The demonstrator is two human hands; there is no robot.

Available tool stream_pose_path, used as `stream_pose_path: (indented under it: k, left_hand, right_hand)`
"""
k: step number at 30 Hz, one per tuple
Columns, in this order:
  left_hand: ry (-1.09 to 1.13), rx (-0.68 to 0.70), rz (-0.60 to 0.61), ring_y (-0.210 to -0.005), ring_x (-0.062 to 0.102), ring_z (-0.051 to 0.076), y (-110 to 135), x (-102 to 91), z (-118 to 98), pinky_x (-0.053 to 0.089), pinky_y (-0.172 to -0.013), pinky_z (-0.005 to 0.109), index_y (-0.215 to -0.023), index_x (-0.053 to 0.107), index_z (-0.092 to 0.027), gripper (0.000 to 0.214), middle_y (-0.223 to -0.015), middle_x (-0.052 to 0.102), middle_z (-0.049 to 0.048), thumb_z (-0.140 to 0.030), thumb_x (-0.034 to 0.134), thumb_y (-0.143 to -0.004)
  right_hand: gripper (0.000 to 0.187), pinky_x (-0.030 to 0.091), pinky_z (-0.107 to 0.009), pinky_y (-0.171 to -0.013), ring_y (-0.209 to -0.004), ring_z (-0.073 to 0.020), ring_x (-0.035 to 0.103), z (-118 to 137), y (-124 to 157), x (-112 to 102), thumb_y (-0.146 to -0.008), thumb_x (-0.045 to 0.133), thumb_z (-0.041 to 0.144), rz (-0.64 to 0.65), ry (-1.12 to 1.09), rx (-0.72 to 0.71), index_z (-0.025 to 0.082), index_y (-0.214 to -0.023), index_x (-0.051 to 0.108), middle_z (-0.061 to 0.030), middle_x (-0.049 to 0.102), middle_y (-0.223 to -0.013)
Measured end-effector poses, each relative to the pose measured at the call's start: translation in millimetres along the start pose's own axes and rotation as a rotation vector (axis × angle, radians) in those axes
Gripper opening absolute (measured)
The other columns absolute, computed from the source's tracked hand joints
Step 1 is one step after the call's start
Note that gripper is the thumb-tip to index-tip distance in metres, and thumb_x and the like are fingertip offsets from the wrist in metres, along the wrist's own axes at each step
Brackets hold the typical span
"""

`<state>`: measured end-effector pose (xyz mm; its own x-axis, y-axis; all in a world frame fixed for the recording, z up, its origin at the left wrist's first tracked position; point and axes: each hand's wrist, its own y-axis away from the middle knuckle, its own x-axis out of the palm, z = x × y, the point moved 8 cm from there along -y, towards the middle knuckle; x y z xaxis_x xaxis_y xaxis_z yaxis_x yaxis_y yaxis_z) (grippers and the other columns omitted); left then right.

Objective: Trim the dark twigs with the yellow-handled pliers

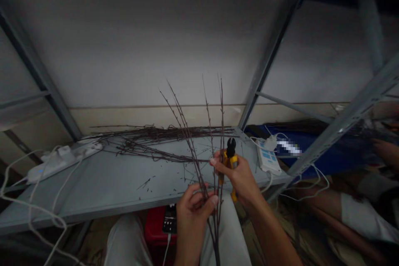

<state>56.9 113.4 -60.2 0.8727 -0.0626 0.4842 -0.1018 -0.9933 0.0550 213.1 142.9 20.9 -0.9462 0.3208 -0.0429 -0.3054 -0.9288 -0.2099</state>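
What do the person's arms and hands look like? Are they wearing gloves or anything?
The bare left hand and bare right hand have no gloves. No sleeves, watch or bracelet show on the slim, uncovered forearms. The picture is too dim to tell tiny markings.

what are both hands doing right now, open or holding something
Left hand: closed on thin branching twigs.
Right hand: closed around yellow-handled cutting pliers.

Twigs (217, 251) cut off at bottom; right hand (243, 176) partly hiding pliers (231, 158); person (358, 214) blurred, perhaps seated.
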Motion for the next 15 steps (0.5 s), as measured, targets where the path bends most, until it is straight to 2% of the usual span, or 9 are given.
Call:
stream_pose_path:
  k: [4,9,11,15]
  left_hand:
    - [0.025,-0.012,0.041,-0.082,0.076,0.026,2.5,3.0,-3.4,0.060,-0.066,0.029,-0.106,0.071,-0.016,0.045,-0.093,0.080,0.0136,-0.039,0.087,-0.071]
    - [0.003,0.085,0.011,-0.098,0.072,0.024,3.8,-3.6,-7.3,0.060,-0.071,0.026,-0.098,0.072,-0.018,0.030,-0.104,0.076,0.0102,-0.033,0.084,-0.076]
    - [0.006,0.099,0.005,-0.091,0.072,0.022,3.9,-6.2,-4.7,0.060,-0.070,0.026,-0.099,0.071,-0.018,0.029,-0.098,0.075,0.0076,-0.032,0.083,-0.077]
    - [0.046,0.029,0.014,-0.077,0.075,0.021,3.8,-6.5,3.9,0.061,-0.071,0.029,-0.102,0.067,-0.017,0.037,-0.083,0.074,0.0046,-0.034,0.085,-0.075]
  right_hand:
    - [0.047,0.043,-0.028,-0.057,-0.063,-0.0152,0.053,-1.3,-7.7,-3.2,-0.069,0.085,0.048,0.016,0.030,-0.015,0.016,-0.101,0.070,0.0000,0.061,-0.074]
    - [0.043,0.043,-0.027,-0.060,-0.066,-0.0144,0.053,-8.6,-5.9,-11.5,-0.071,0.083,0.050,-0.018,0.016,-0.057,0.018,-0.095,0.067,0.0003,0.062,-0.079]
    - [0.042,0.044,-0.028,-0.062,-0.067,-0.0150,0.055,-9.4,-3.5,-13.7,-0.073,0.081,0.051,-0.025,0.044,-0.071,0.019,-0.094,0.066,-0.0001,0.064,-0.079]
    - [0.045,0.046,-0.030,-0.064,-0.069,-0.0171,0.057,-14.4,4.9,-12.8,-0.076,0.078,0.054,-0.003,0.074,-0.038,0.017,-0.099,0.067,-0.0027,0.066,-0.080]
